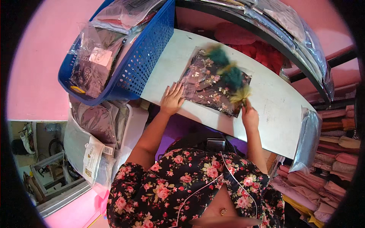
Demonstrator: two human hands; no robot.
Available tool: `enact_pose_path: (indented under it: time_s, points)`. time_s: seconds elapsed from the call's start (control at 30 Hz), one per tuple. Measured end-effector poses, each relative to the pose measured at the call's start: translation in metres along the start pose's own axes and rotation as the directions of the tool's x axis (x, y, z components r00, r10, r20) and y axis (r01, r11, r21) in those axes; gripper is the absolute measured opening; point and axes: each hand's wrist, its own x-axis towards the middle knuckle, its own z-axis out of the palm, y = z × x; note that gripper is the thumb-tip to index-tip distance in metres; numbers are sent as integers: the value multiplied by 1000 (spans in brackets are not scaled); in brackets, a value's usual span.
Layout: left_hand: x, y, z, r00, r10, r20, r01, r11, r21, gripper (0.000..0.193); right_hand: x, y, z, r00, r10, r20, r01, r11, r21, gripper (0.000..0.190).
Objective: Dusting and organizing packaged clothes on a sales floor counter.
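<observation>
On the white tabletop (273,125) lies a dark floral garment in a clear plastic bag (199,85). My left hand (172,99) rests flat with its fingers spread, at the left edge of the bag. A feather-style duster (232,75) in green and yellow is gripped by its handle in my right hand (251,115). Its fluffy head lies over the upper and right part of the bagged garment and hides some of it. The duster looks blurred, as if in motion.
A blue perforated plastic basket (137,64) with bagged clothes stands at the left. Below it are more bagged garments (97,122). A dark-edged shelf (296,59) holding packed clothes curves above the table. A plastic packet (306,139) hangs over the right end, near stacked folded fabrics (313,182).
</observation>
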Motion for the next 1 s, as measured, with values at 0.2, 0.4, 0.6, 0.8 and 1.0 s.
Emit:
enact_pose_path:
  time_s: [0.2, 0.4, 0.6, 0.8, 1.0]
  points:
    - [1, -1, -3, 1000, -2, -5, 2, 1000, -6, 57, -1, -26, 8, 948, -318, 11, 314, 941, 129, 45]
    - [3, -2, -1, 1000, 12, -10, -12, 1000, 1, 54, 20, -8, 1, 996, 85, -17, -86, 993, -81, 41]
    - [-1, -3, 2, 999, 6, -38, -6, 1000, 1, 52, -27, 5, 2, 938, -346, -13, 344, 927, 152, 47]
    - [3, 1, 2, 999, 6, -34, -5, 1000, 24, 51, -44, 67, 25, 966, 133, -224, -117, 990, 83, 43]
    - [0, -2, 2, 999, -9, -34, 10, 999, 52, 53, -60, 44, 13, 982, -132, -136, 162, 958, 238, 44]
